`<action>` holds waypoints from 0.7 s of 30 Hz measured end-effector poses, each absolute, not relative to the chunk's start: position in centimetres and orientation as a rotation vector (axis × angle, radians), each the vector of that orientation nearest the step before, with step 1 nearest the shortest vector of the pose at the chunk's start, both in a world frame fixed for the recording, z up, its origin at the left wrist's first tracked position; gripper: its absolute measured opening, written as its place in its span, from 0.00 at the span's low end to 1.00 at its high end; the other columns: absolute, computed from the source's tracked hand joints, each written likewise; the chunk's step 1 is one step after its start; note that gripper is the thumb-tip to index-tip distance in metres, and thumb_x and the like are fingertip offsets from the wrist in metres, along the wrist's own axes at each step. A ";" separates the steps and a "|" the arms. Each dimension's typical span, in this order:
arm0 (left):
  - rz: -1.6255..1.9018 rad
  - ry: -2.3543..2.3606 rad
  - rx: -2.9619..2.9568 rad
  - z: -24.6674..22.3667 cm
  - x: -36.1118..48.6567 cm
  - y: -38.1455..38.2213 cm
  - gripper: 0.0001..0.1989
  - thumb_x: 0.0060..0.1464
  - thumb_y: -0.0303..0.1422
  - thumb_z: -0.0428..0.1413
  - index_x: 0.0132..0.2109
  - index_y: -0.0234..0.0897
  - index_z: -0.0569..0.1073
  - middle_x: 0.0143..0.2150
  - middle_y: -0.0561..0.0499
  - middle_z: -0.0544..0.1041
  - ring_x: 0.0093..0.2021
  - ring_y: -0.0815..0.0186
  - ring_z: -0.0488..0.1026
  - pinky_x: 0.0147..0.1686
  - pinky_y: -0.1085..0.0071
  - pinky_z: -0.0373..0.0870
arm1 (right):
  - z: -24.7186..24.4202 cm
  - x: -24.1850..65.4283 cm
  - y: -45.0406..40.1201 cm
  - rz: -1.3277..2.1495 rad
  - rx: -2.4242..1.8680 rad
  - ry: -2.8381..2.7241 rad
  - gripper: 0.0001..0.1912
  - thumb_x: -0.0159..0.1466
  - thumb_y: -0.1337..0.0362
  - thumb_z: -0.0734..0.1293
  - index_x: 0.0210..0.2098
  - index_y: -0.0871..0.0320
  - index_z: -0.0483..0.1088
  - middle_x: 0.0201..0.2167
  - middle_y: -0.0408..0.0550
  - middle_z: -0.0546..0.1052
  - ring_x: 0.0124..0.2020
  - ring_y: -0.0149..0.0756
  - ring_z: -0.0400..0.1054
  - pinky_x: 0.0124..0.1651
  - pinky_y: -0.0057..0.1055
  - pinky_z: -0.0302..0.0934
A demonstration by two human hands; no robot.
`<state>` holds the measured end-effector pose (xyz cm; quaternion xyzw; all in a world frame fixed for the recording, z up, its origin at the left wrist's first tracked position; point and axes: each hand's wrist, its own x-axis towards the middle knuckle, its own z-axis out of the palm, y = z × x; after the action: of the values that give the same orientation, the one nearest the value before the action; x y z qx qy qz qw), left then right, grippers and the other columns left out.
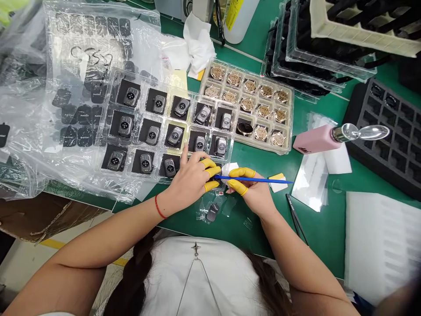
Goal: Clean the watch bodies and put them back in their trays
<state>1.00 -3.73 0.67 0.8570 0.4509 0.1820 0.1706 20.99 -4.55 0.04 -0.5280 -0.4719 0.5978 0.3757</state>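
Note:
My left hand (189, 180) sits at the lower right corner of a clear plastic tray (158, 177) of square dark smartwatch bodies on black cards. Its yellow finger cots pinch a small dark object (212, 183), partly hidden by the fingers. My right hand (253, 193) grips a thin blue stick (263, 179), with its tip reaching that object. Next to the right hand lies a small white-and-yellow pad (278, 183). Below the hands are scraps of clear film with a small black tag (213, 212).
A tray of round gold watch parts (285, 139) lies on the green mat (266, 160). Beyond it are a pink pump bottle (315, 138), black foam tray (353, 109), stacked black trays (315, 48), tweezers (297, 219), white sheets (378, 245) and a plastic bag (95, 48).

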 end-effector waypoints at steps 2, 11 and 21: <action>0.521 1.279 2.435 0.6 1.0 -3.7 0.13 0.57 0.37 0.58 0.48 0.39 0.76 0.44 0.48 0.78 0.53 0.54 0.64 0.63 0.36 0.34 | -0.4 20.6 -4.7 1.473 -1.363 -1.249 0.15 0.54 0.52 0.74 0.32 0.56 0.72 0.25 0.41 0.75 0.21 0.31 0.70 0.27 0.31 0.71; 0.524 1.264 2.440 0.7 1.0 -3.7 0.12 0.56 0.37 0.58 0.46 0.39 0.77 0.44 0.50 0.78 0.54 0.55 0.64 0.64 0.38 0.34 | -2.1 20.8 -5.7 0.813 -1.252 -1.841 0.06 0.66 0.62 0.61 0.37 0.54 0.70 0.33 0.47 0.76 0.34 0.38 0.72 0.36 0.37 0.68; 0.521 1.265 2.441 0.6 1.0 -3.7 0.11 0.57 0.37 0.57 0.46 0.38 0.76 0.44 0.49 0.78 0.55 0.54 0.64 0.64 0.37 0.33 | -1.9 20.3 -5.8 0.511 -1.204 -2.020 0.05 0.67 0.66 0.60 0.40 0.53 0.68 0.32 0.46 0.76 0.33 0.36 0.71 0.35 0.33 0.67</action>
<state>1.00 -3.69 0.62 0.8595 0.4454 0.1835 0.1709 20.29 -5.83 -1.85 -0.4668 -0.7834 0.1982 0.3592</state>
